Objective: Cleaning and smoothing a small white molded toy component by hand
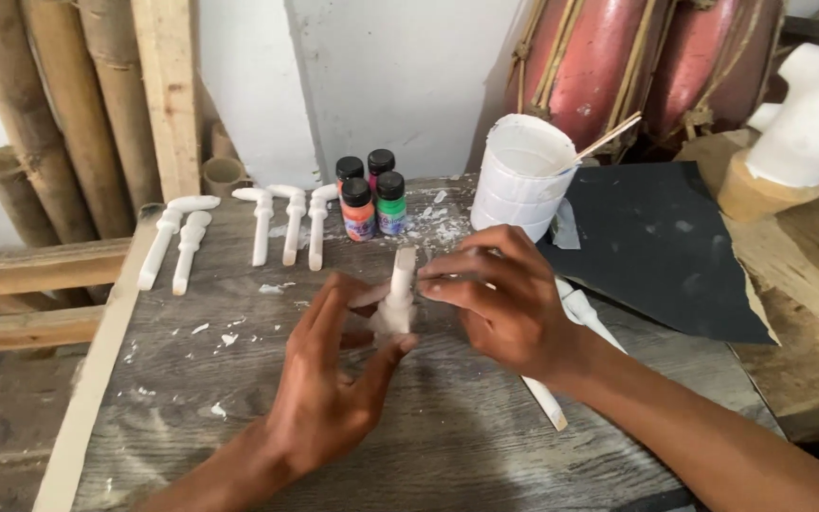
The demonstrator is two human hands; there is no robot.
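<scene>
- Hands meet at the middle of the grey wooden tabletop (485, 446), and between them stands a small white plaster piece (398, 294), upright, its narrow stem pointing up and a thicker lump at its foot.
- Left hand (329, 379) cups the lump from below and behind, thumb pressed against its lower side, fingers loosely spread rather than clenched.
- Right hand (500, 299) comes in from the other side, fingertips pinched on the stem just below its top; both hands are closed on the same piece.
- Judging by the look, the piece is light, stiff and chalky, and likely brittle: the thin stem seems the weak spot, so the safer hold is low on the thick base, with only a light touch higher up.
- White dust and crumbs on the boards suggest the surface sheds and may feel powdery, not slick.
- Behind the hands lie similar white pieces in a row (263, 223), near four small paint bottles (372, 194) with black caps.
- A white tub (521, 180) with a stick in it stands beside a dark sheet (661, 251).
- Another long white piece (547, 403) lies under the right wrist, partly hidden.
</scene>
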